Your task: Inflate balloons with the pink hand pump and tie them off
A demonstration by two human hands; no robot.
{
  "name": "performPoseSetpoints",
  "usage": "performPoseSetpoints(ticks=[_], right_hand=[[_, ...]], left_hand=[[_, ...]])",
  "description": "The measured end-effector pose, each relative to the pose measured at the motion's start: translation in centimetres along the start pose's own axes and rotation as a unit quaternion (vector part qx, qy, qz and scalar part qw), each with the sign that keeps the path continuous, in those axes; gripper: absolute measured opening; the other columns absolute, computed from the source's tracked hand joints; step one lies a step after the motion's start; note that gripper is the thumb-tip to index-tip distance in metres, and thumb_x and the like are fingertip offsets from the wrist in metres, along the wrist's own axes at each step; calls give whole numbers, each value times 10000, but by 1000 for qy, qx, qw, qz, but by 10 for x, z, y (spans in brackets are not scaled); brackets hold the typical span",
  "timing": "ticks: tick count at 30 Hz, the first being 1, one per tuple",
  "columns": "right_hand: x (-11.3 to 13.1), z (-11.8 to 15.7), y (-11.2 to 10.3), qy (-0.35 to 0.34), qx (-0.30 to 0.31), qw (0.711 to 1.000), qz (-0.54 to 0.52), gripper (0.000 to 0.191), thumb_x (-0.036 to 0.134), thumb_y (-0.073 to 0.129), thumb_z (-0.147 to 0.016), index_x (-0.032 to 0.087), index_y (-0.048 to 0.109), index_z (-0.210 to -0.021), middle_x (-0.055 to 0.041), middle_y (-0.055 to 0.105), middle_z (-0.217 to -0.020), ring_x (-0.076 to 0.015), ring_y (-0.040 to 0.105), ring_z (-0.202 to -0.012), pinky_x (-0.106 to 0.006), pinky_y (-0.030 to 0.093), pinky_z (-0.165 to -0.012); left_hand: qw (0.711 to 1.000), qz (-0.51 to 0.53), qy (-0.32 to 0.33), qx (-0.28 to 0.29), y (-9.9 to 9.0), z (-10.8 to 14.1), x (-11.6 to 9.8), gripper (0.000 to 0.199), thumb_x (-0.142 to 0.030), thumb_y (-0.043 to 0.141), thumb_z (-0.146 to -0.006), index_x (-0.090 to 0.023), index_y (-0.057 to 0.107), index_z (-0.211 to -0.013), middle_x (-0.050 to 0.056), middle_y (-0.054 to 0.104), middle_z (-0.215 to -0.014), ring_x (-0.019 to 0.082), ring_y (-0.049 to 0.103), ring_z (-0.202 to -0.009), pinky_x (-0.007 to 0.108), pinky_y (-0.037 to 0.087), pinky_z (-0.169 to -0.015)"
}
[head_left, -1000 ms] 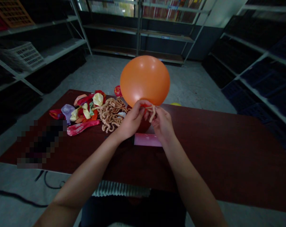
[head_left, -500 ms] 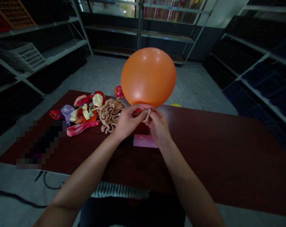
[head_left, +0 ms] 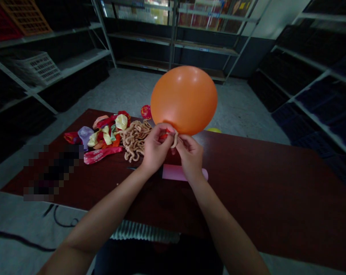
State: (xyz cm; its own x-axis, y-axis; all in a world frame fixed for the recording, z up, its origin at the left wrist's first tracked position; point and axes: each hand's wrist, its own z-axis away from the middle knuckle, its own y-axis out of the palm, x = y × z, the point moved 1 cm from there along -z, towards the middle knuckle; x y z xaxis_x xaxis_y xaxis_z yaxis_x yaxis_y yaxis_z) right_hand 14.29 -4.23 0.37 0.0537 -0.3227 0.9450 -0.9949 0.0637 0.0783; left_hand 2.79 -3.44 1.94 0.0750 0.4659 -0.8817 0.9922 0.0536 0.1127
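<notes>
A large inflated orange balloon (head_left: pixel 184 97) stands above the table's far edge, its neck down at my fingers. My left hand (head_left: pixel 156 149) is closed, thumb and fingers pinching the balloon's neck. My right hand (head_left: pixel 191 153) is closed beside it, pinching a short piece of beige cord (head_left: pixel 175 140) that curves across by the neck. Whether the cord goes fully round the neck is hidden by my fingers. Left of my hands lies a tangled heap of similar beige cords (head_left: pixel 134 139). A pink cylindrical object (head_left: pixel 174 172) lies under my right wrist, partly covered by it.
Several limp balloons (head_left: pixel 105 133) in mixed colours are heaped on the dark brown table (head_left: pixel 261 191). A red patterned balloon (head_left: pixel 145 111) and a yellow round thing (head_left: pixel 214 130) show beyond its far edge. Shelves (head_left: pixel 144 39) with crates (head_left: pixel 41 67) surround the floor.
The balloon and the whole scene sit slightly lower and further right in view. My right hand has drawn the cord a little differently, and more of the pink object's right end shows.
</notes>
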Motion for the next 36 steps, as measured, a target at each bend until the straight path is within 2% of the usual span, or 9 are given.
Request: performPoseSetpoints(ticks=[6, 9, 13, 19, 24, 26, 32, 36], right_hand=[[4, 3, 2, -6, -57, 998, -17, 166, 434, 746, -888, 272, 708, -888, 17, 728, -725, -143, 629, -540, -291, 539, -518], [8, 4, 4, -26, -55, 998, -15, 158, 439, 708, -929, 282, 700, -918, 22, 701, -694, -155, 637, -565, -308, 552, -557], [11, 4, 4, -48, -61, 997, -29, 138, 427, 686, -955, 289, 675, -953, 49, 672, -674, -150, 628, -556, -298, 542, -553], [11, 2, -3, -63, -41, 996, 38, 118, 410, 645, -991, 293, 662, -992, 31, 675, -717, -156, 637, -608, -298, 566, -602], [13, 1, -7, -81, -60, 993, 69, 150, 424, 647, -982, 276, 664, -1002, 9, 720, -876, -142, 642, -649, -288, 568, -614], [13, 0, -8, -83, -61, 992, 68, 175, 437, 653, -980, 263, 664, -997, 3, 716, -931, -130, 642, -663, -281, 562, -619], [13, 0, -12, -105, -26, 986, 130, 156, 417, 601, -1020, 274, 663, -1029, 11, 702, -886, -139, 658, -705, -296, 550, -676], [16, 1, -14, -136, -28, 976, 167, 125, 374, 610, -1009, 270, 675, -990, 5, 719, -893, -157, 678, -752, -311, 549, -715]], left_hand=[[998, -58, 12, 31, -6, 0, 5, 292, -518, 589, -1057, -263, 704, -974, 50, 746, -932, 257, 679, -823, 446, 596, -764], [993, -101, 50, 27, -9, 0, 5, 273, -443, 542, -1072, -264, 728, -985, 51, 773, -974, 268, 700, -904, 455, 594, -859], [985, -137, 90, 60, -12, -1, 5, 211, -299, 540, -1045, -257, 743, -1005, 65, 792, -1036, 249, 731, -946, 426, 599, -906], [981, -129, 108, 97, -18, -5, 5, 227, -279, 538, -1047, -276, 763, -1017, 67, 796, -1021, 263, 755, -951, 426, 611, -893], [977, -141, 103, 118, -18, -5, 2, 237, -386, 567, -1067, -260, 767, -1078, 101, 797, -1081, 287, 746, -1000, 460, 599, -947], [977, -148, 99, 117, -16, -6, 1, 214, -412, 622, -1054, -258, 769, -1074, 97, 794, -1079, 279, 744, -983, 441, 596, -932], [983, -122, 101, 98, -13, -9, 1, 192, -366, 667, -1062, -240, 747, -942, 35, 771, -903, 214, 714, -820, 354, 562, -767], [992, -78, 65, 70, -11, -9, 3, 295, -477, 718, -1026, -216, 698, -888, 17, 721, -827, 184, 677, -754, 313, 557, -699]])
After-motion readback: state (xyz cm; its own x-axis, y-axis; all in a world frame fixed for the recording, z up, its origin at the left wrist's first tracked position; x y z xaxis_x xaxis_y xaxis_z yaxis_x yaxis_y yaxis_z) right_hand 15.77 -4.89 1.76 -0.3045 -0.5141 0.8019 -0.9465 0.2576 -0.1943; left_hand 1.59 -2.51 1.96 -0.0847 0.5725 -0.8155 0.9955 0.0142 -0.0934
